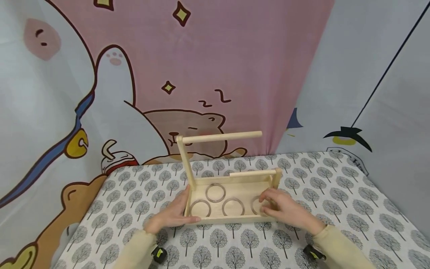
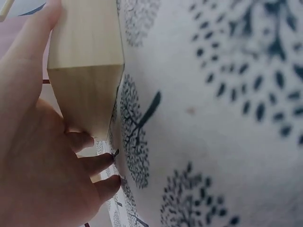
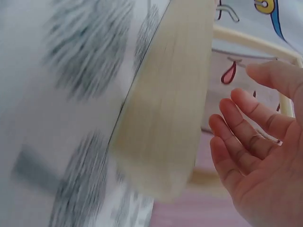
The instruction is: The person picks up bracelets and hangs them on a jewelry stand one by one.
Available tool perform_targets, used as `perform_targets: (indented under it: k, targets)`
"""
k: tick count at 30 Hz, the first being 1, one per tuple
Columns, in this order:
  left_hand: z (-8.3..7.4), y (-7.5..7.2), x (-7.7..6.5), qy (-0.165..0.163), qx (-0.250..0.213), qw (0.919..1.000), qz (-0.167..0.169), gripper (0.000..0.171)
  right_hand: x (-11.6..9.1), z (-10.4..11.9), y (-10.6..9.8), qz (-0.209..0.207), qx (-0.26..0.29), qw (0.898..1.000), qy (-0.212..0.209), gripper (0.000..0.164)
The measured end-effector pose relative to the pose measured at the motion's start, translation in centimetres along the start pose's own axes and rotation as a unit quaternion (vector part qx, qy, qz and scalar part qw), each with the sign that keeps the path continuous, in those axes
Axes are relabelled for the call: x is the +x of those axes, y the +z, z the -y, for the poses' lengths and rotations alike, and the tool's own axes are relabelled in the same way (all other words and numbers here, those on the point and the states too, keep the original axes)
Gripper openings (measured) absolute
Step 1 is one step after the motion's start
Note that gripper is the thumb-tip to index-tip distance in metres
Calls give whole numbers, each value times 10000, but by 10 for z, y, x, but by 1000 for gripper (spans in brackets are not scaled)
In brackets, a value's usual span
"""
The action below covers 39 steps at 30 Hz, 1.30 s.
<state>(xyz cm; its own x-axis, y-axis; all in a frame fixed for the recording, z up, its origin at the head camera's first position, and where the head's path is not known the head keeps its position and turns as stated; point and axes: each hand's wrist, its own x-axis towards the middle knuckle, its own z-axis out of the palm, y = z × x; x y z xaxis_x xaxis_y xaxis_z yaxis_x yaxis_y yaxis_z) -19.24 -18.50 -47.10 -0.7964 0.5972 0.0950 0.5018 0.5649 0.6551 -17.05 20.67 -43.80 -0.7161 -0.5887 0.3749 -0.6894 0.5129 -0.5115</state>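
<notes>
A shallow wooden tray (image 1: 231,220) stands on the cloth, with several clear greyish rings (image 1: 215,184) lying inside. From its left end rises a tall wooden post (image 1: 186,164) carrying a long horizontal rod (image 1: 223,137). A shorter post (image 1: 276,178) at the right end bears a second rod (image 1: 252,173) pointing left. My left hand (image 1: 174,213) grips the tray's front left corner, thumb over the front wall and fingers along the side. Over the right end hovers my right hand (image 1: 282,205), its loosely bent fingers overlapping the rightmost ring (image 1: 252,205); nothing shows in its palm.
A white cloth (image 1: 218,239) printed with grey trees covers the table. Behind it hangs a curtain (image 1: 255,74) with cartoon animals on pink and pale grey. Both rods jut out above the tray.
</notes>
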Motion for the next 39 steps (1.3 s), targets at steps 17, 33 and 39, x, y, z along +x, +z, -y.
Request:
perform_targets:
  k: [17,33,39]
  targets:
    - [-2,0,0,-502,424,9976,238,118,51,15,57,123,482,9988,-10,18]
    - [-4,1,1,-612,309,9972,296,119,90,21,83,-134,1149,9911,660,30]
    - [-1,-1,1,-617,374,9969,314,118,103,26,91,46,973,9895,1065,46]
